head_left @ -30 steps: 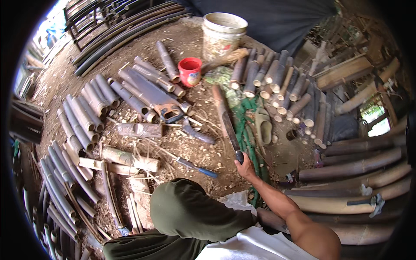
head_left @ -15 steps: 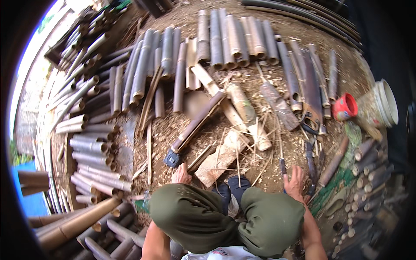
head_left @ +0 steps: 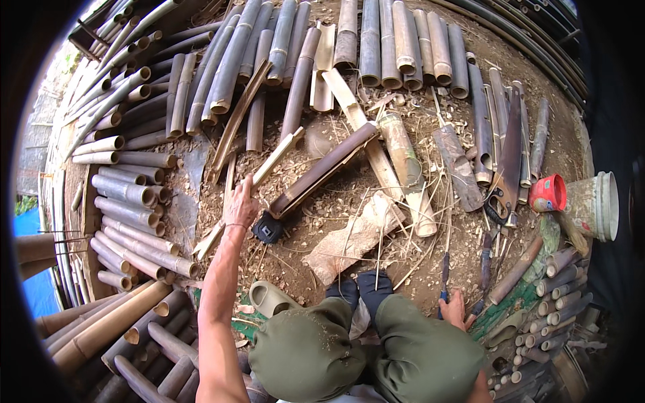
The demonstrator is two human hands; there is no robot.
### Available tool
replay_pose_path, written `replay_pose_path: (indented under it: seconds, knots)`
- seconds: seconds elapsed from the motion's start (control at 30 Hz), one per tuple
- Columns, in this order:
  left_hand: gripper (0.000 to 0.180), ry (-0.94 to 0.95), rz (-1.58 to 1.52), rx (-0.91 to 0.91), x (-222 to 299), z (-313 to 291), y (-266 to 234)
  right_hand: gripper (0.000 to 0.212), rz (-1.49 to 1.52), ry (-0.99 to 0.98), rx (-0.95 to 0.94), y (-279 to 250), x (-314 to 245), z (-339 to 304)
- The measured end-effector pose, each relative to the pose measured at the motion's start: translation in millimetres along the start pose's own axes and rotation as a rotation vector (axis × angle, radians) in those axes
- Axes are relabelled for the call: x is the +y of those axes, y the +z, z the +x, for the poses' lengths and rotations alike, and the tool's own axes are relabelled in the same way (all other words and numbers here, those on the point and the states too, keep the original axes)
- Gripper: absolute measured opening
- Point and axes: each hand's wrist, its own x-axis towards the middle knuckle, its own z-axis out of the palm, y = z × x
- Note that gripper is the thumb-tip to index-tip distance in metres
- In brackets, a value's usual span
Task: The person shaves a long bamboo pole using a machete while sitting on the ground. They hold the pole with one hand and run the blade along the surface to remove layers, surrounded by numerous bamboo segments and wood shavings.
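Observation:
My left arm reaches forward, and my left hand (head_left: 240, 203) is closed on a long split bamboo strip (head_left: 279, 153) that slants across the ground. Just right of that hand lies a dark tape measure (head_left: 267, 228), by the near end of a dark split bamboo length (head_left: 322, 171). Beside my right knee, my right hand (head_left: 453, 309) is curled at the lower end of a slim tool (head_left: 444, 272) with a dark and blue handle; my knee partly hides the wrist. A chipped wooden block (head_left: 353, 238) sits in front of my feet.
Cut bamboo tubes (head_left: 369, 43) lie in rows ahead, with more stacked left and right. A handsaw (head_left: 509, 154), a red cup (head_left: 547, 193) and a whitish bucket (head_left: 594, 205) are on the right. An olive clog (head_left: 270, 299) rests by my left knee. Shavings cover the ground.
My left hand has moved forward and left from beside the wooden block, and a pale bamboo strip now lies under it. My right hand has drawn lower and its fingers have curled in.

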Motion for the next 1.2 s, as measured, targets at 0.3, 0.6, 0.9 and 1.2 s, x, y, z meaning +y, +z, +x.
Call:
replay_pose_path:
  seconds: [0.3,0.6,0.9,1.2]
  knots:
    - [0.100,-0.315,0.034,-0.343,77.3,-31.7,18.2,0.034,-0.296,0.318,-0.286,-12.5,5.7,-31.8]
    - [0.107,-0.364,0.308,-0.381,66.6,-79.1,18.1,0.066,0.203,-0.206,0.136,-54.7,-104.8,21.6]
    - [0.124,0.257,0.099,-0.456,195.2,-129.7,56.8,0.057,0.286,-0.375,-0.198,-44.4,-212.8,162.4]
    - [0.107,0.316,0.131,-0.258,156.9,-104.0,-34.9,0.068,0.313,0.133,0.277,-43.3,-110.5,178.5]
